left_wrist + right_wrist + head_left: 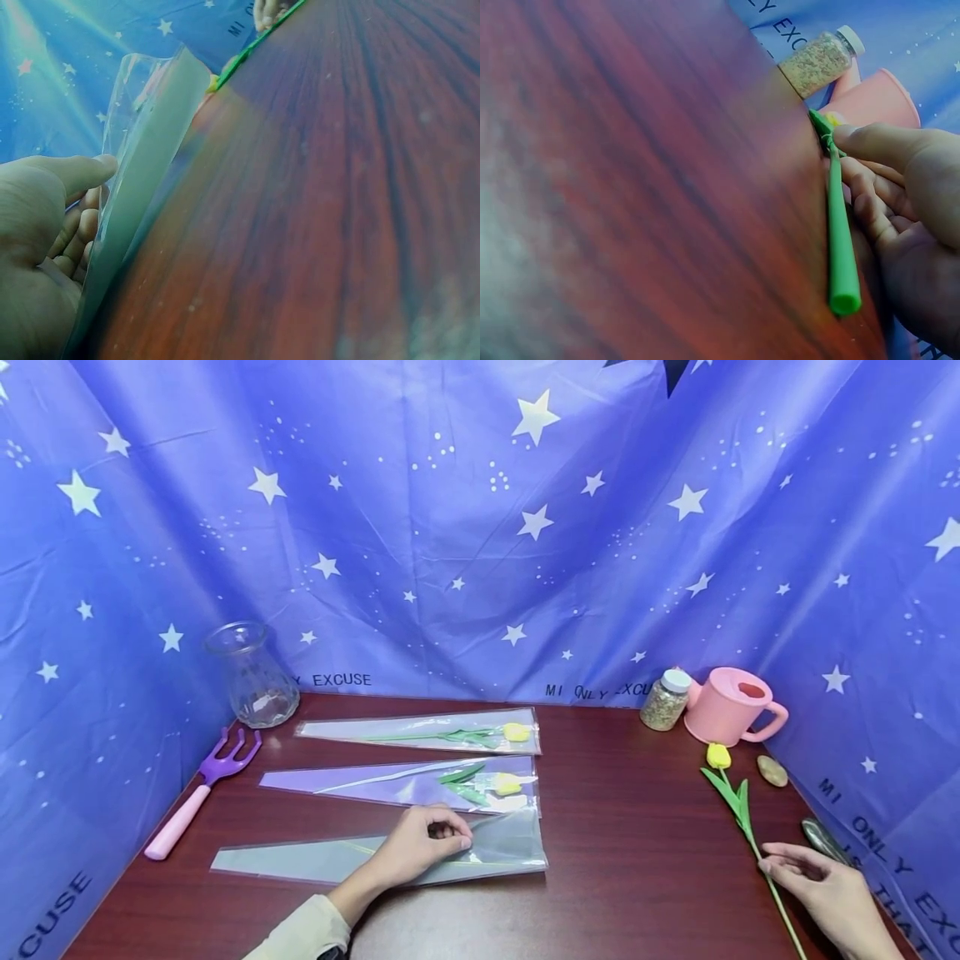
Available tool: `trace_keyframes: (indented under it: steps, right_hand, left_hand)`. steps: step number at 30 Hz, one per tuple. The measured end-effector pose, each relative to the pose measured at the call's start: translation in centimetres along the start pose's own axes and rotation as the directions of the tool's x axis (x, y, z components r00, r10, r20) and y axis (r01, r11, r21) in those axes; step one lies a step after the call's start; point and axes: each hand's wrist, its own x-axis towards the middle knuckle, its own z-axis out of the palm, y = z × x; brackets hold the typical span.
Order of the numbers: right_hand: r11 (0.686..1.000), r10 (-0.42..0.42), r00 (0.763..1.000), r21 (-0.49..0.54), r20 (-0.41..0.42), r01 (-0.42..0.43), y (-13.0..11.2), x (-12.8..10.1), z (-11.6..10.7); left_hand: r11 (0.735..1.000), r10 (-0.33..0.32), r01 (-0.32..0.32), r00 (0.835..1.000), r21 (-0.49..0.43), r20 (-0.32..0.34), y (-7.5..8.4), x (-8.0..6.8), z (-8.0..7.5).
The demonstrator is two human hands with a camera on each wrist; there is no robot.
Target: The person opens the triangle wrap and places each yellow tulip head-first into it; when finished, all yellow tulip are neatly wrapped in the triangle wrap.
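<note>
Left hand: the left hand point(420, 847) lay on the nearest clear sleeve point(300, 860), fingers curled over its upper edge near the wide open end; the left wrist view showed thumb and fingers point(79, 240) pinching the film and lifting that edge off the table point(637, 860).
Right hand: the right hand point(821, 881) rested at the table's right edge, fingers loosely bent over the green stem of the loose tulip point(738, 806); the right wrist view showed the thumb above the stem point(841, 240) and the fingers beneath it, so it held the stem lightly.
Loose tulip: it lay flat on the table at the right, yellow bud pointing toward the back, leaves just below the bud, stem end running past the right hand toward the front edge.
Nearest sleeve: it lay front and centre, narrow end to the left, wide end to the right, well apart from the loose tulip.
Other sleeves: two more sleeves lay behind it, the middle sleeve point(360, 781) and the far sleeve point(375, 728), each with a yellow tulip inside.
Back left: a glass vase point(253, 677) stood upright, with a purple fork point(202, 789) with a pink handle lying in front of it.
Back right: a small jar point(664, 700) stood beside a pink watering can point(731, 706); a pebble point(772, 771) lay near the bud.
</note>
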Motion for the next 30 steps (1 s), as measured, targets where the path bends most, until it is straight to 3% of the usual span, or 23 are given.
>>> trace_keyframes:
  steps: [9, 17, 21, 27, 30]
  right_hand:
    - [0.999, -0.050, 0.998, -0.011, -0.035, 0.049, -0.5, -0.1, 0.8]
    - [0.979, -0.028, 0.996, -0.204, -0.087, 0.010, -2.0, -0.2, 1.2]
    - [0.971, -0.037, 0.992, -0.238, -0.124, 0.006, -2.4, -0.3, 1.5]
    - [0.968, 0.028, 0.983, -0.239, -0.179, -0.071, -2.4, -0.5, 1.4]
    - [0.980, 0.071, 0.978, -0.168, -0.197, -0.105, -2.5, -0.6, 1.2]
  left_hand:
    - [1.000, 0.002, -0.002, 1.000, -0.009, -0.004, -0.1, 0.0, -0.1]
    - [1.000, 0.005, -0.005, 1.000, 0.005, -0.005, -0.2, -0.1, -0.2]
    - [1.000, 0.001, -0.001, 1.000, 0.009, -0.004, -0.2, -0.1, -0.2]
    - [1.000, -0.005, 0.004, 1.000, 0.017, 0.002, 0.0, -0.1, -0.1]
    - [1.000, -0.001, 0.001, 1.000, 0.013, 0.004, 0.1, 0.0, 0.0]
